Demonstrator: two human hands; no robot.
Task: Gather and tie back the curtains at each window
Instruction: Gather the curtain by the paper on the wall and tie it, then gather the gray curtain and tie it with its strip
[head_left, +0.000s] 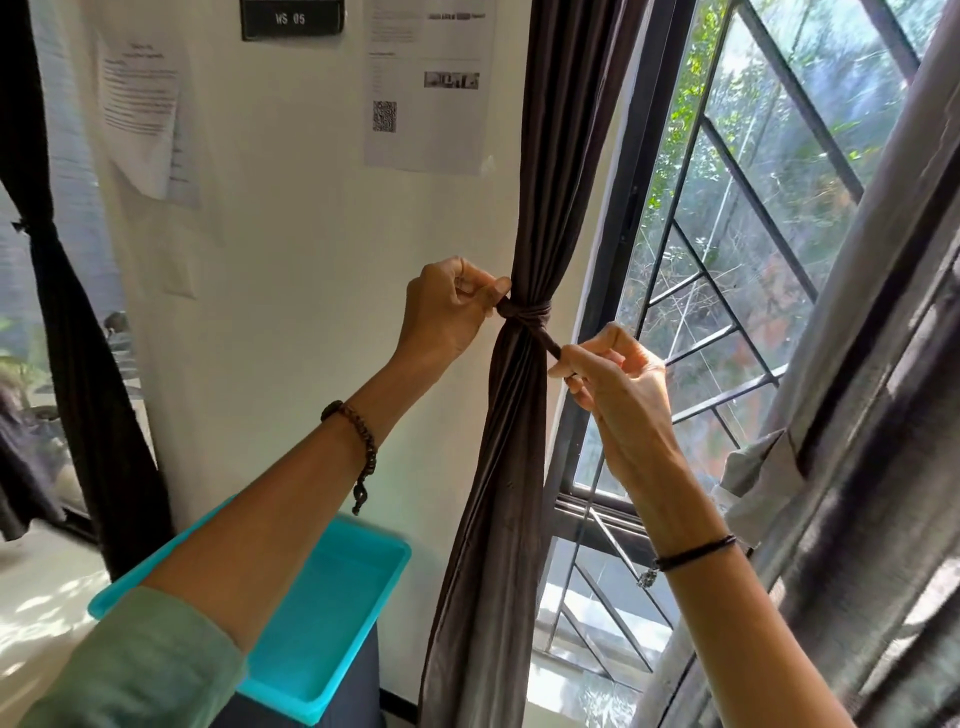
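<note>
A dark brown curtain (540, 156) hangs gathered into a bunch at the left side of the window. A brown tie-back (524, 313) is wrapped around its waist and knotted. My left hand (447, 306) pinches one end of the tie at the left of the knot. My right hand (613, 374) pinches the other end, pulled down and to the right. A grey curtain (857, 389) hangs loose along the right side of the window. At the far left another dark curtain (67, 322) is bound at its middle.
The window (737, 234) has a black frame and diagonal black bars. A turquoise tray (332, 587) sits below my left forearm on a dark stand. Printed papers (426, 88) and a black sign (292, 18) hang on the white wall.
</note>
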